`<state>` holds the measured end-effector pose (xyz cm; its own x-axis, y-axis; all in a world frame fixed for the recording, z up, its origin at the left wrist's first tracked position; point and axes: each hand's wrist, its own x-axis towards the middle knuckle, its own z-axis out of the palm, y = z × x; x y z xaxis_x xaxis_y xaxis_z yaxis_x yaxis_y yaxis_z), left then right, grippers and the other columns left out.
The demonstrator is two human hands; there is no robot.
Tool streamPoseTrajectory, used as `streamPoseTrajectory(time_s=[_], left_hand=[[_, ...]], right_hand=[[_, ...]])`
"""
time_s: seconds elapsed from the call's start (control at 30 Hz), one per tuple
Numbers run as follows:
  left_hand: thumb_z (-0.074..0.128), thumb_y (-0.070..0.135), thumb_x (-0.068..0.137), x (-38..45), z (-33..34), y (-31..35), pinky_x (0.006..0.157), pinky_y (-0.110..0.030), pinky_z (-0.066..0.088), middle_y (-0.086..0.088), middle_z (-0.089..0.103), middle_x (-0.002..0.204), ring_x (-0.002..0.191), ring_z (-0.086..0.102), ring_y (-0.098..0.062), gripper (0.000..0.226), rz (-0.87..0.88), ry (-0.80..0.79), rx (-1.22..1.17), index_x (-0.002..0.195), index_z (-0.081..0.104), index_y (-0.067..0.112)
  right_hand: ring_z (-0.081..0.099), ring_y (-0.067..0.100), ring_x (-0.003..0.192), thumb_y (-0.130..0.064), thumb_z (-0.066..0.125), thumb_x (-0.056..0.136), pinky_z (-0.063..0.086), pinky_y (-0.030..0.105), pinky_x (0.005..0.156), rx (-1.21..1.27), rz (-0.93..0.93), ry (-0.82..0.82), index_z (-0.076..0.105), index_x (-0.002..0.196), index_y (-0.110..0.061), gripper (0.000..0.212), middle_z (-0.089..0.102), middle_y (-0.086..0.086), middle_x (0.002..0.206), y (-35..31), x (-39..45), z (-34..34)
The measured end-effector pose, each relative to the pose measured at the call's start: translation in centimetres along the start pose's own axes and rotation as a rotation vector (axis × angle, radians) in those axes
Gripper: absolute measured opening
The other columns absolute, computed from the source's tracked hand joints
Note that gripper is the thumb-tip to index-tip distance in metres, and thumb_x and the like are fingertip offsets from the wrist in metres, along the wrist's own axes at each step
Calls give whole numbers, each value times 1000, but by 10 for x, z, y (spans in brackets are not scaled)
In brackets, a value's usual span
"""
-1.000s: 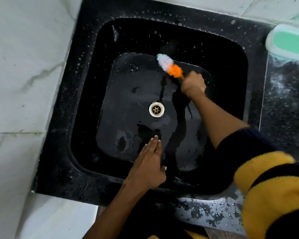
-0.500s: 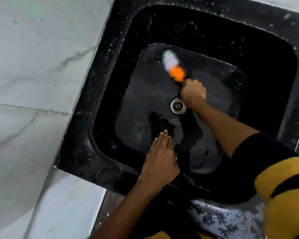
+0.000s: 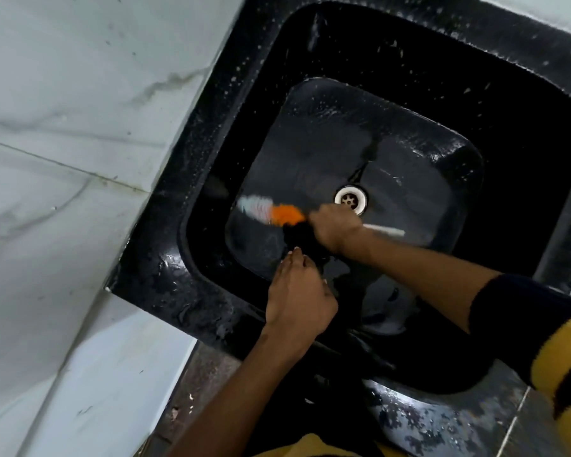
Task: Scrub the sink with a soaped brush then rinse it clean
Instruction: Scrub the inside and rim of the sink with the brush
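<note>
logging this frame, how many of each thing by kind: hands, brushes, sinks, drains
hands: 2, left hand and right hand
brushes: 1, brush
sinks: 1, sink
drains: 1, drain
total: 5

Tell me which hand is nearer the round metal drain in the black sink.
Right. The right hand, gripping the orange and white brush, sits just below the round metal drain, nearly touching it in this view. The left hand rests lower on the black sink at its near wall.
</note>
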<state>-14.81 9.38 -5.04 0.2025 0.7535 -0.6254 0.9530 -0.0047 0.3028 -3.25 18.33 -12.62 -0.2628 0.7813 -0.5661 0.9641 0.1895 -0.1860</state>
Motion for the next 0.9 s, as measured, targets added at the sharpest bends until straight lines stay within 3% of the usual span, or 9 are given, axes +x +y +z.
streamPoseTrajectory(time_s=[0.07, 0.2, 0.27, 0.43, 0.6, 0.7, 0.8, 0.83, 0.9], left_hand=[[50, 28, 95, -3, -4, 1, 118, -38, 29, -16, 34, 157, 145, 31, -29, 59, -7, 7, -11, 146, 41, -1], [52, 23, 92, -4, -5, 5, 111, -38, 37, -14, 47, 145, 135, 43, -29, 42, -1, 79, -35, 128, 56, 2], [52, 22, 91, -5, -6, 5, 110, -38, 38, -14, 48, 144, 134, 43, -29, 42, -12, 89, -49, 127, 56, 1], [53, 21, 85, -8, -7, 6, 100, -40, 44, -15, 56, 128, 121, 52, -32, 34, -38, 100, -66, 113, 60, 2], [52, 18, 86, -8, -6, 6, 103, -39, 43, -15, 55, 130, 123, 51, -31, 34, -43, 116, -83, 112, 62, -1], [54, 18, 85, -9, -8, 6, 102, -40, 43, -16, 56, 131, 123, 51, -32, 34, -29, 110, -95, 112, 62, 0], [55, 19, 81, -10, -11, 6, 93, -40, 46, -14, 59, 120, 112, 55, -33, 30, -15, 129, -100, 106, 63, 4], [55, 19, 81, -11, -12, 5, 92, -40, 46, -13, 59, 117, 110, 56, -33, 29, -13, 131, -99, 105, 63, 5], [55, 18, 82, -10, -10, 5, 93, -39, 45, -13, 58, 119, 111, 55, -32, 26, -4, 136, -98, 103, 63, 4]], right_hand=[[63, 36, 102, -22, 43, 95, 50, 40, 84, -49, 75, 43, 66, 108, -10, 29, 65, 18, 112, 28, 3, -13], [57, 40, 114, -17, 44, 93, 47, 45, 92, 203, 701, 245, 60, 117, -3, 33, 59, 24, 122, 95, 22, -35], [59, 39, 112, -16, 44, 94, 48, 44, 90, 121, 591, 241, 61, 115, -4, 31, 60, 22, 120, 82, 21, -27], [62, 32, 106, -23, 39, 98, 49, 38, 83, -158, -173, -96, 61, 114, -13, 29, 63, 14, 115, 7, -31, 18], [59, 39, 109, -17, 41, 95, 48, 42, 89, 121, 616, 202, 62, 115, -5, 31, 61, 22, 118, 69, 13, -17], [64, 35, 101, -21, 42, 96, 52, 39, 81, -17, 345, 163, 64, 110, -8, 28, 66, 17, 111, 33, 1, 1], [64, 32, 102, -32, 41, 97, 50, 36, 80, -159, -151, -161, 62, 113, -16, 31, 66, 12, 111, -7, -47, 32], [64, 33, 102, -33, 41, 97, 50, 36, 81, -188, -177, -147, 63, 112, -17, 31, 66, 12, 111, 1, -49, 31], [65, 34, 99, -28, 41, 96, 51, 38, 82, -132, 113, 13, 64, 109, -15, 29, 66, 16, 110, 32, -27, 16]])
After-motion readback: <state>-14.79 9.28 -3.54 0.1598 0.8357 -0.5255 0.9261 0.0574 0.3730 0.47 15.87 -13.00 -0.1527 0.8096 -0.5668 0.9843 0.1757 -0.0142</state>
